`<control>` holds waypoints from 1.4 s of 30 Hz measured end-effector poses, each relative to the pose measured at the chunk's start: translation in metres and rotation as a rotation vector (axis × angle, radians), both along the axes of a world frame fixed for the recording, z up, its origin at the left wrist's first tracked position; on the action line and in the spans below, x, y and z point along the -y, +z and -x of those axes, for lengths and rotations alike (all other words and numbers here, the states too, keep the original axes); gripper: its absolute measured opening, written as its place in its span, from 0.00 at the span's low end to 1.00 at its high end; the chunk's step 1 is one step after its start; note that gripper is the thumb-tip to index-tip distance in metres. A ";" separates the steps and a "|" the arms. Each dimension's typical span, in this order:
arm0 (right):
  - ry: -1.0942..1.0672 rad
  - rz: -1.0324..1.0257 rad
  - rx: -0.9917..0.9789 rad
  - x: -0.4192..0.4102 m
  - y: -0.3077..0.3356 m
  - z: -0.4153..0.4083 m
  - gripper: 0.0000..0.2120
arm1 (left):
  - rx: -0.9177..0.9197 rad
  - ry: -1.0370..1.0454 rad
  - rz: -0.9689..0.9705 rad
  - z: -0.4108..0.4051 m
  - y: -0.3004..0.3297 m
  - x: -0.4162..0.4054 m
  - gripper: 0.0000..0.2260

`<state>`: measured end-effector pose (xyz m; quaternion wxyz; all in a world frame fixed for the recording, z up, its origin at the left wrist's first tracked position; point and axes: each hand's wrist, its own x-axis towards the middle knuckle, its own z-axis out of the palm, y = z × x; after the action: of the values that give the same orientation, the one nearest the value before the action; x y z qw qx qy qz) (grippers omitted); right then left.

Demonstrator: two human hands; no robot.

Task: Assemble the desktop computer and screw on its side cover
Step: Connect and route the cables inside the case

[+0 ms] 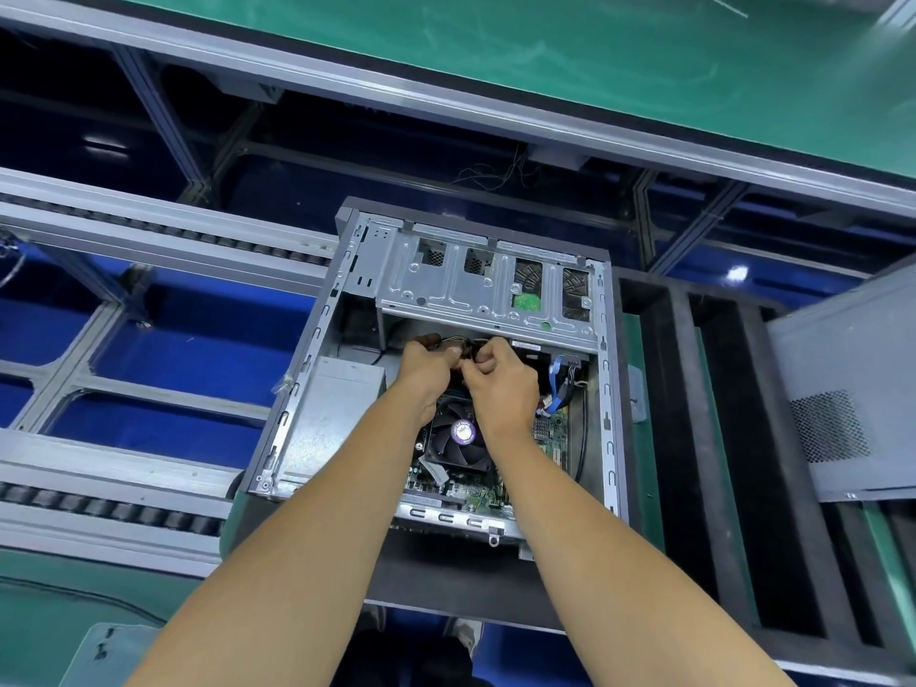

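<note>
Desktop case [446, 369], side open, lay flat on dark foam pad [436, 577] at bench [59, 617] edge. Both grips met inside it, just below drive cage [476, 285]: left hand [427, 364] w/ fingers curled round cable bundle [453, 345]; right hand [500, 376] pinched same cables, touching left. CPU fan [458, 438] sat under wrists; PSU [329, 414] left of grips. Side cover [842, 389] lay well right, apart from case.
</note>
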<state>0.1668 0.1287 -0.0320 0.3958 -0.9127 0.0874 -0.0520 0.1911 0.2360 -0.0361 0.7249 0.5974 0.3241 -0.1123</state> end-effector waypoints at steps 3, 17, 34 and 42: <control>0.001 0.004 -0.005 0.001 -0.001 0.000 0.08 | 0.010 -0.030 -0.092 0.002 0.005 0.000 0.12; 0.011 0.134 0.040 0.000 0.004 0.007 0.07 | 0.069 -0.132 -0.109 0.007 0.016 -0.003 0.06; 0.006 0.258 0.049 0.000 0.003 0.007 0.09 | 0.042 -0.039 0.003 0.013 0.020 -0.002 0.01; -0.012 0.275 0.029 0.000 0.003 0.003 0.09 | 0.058 -0.068 0.022 0.013 0.019 -0.001 0.02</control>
<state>0.1638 0.1287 -0.0288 0.2680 -0.9569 0.0790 -0.0791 0.1785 0.2368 -0.0173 0.7363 0.6030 0.2813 -0.1229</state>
